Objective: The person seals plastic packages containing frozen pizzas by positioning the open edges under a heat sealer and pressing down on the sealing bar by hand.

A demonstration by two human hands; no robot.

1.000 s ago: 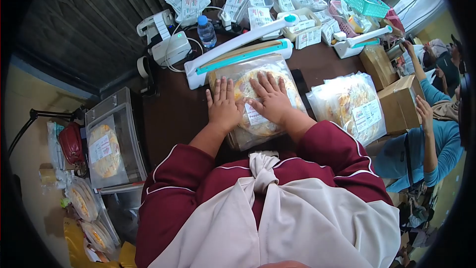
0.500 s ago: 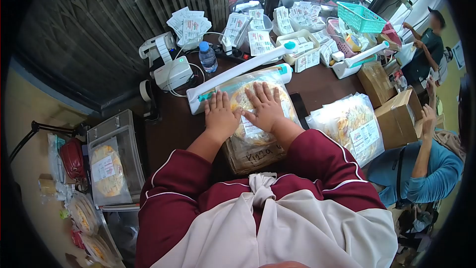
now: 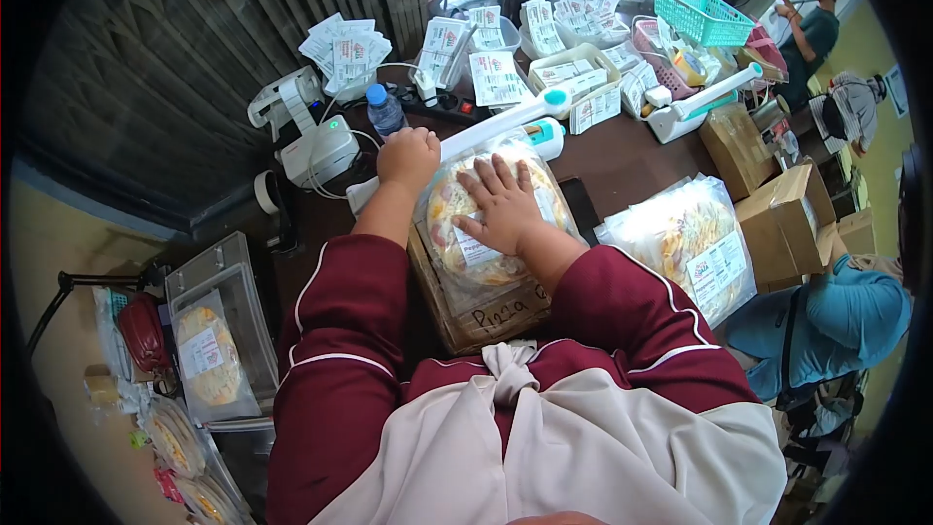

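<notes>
A bagged pizza (image 3: 447,224) with a white label lies on a cardboard box (image 3: 486,311) marked "Pizza". My right hand (image 3: 507,209) rests flat on the bag with its fingers spread. The far end of the bag lies at the bag sealer (image 3: 549,139), under its long white arm (image 3: 491,128). My left hand (image 3: 408,160) is closed over that arm near its left end; its fingertips are hidden. Just beyond it stands a water bottle (image 3: 386,112) with a blue cap.
More bagged pizzas (image 3: 690,243) lie to the right, beside an open carton (image 3: 782,233). Label stacks (image 3: 498,78), a turquoise basket (image 3: 702,17) and a second sealer (image 3: 680,117) line the back. Another bagged pizza (image 3: 206,360) sits left. A person in blue (image 3: 855,316) is at right.
My left hand has left the bag, moved up and away, and closed on the sealer arm. My right hand stays on the bag, which has shifted slightly left with the box.
</notes>
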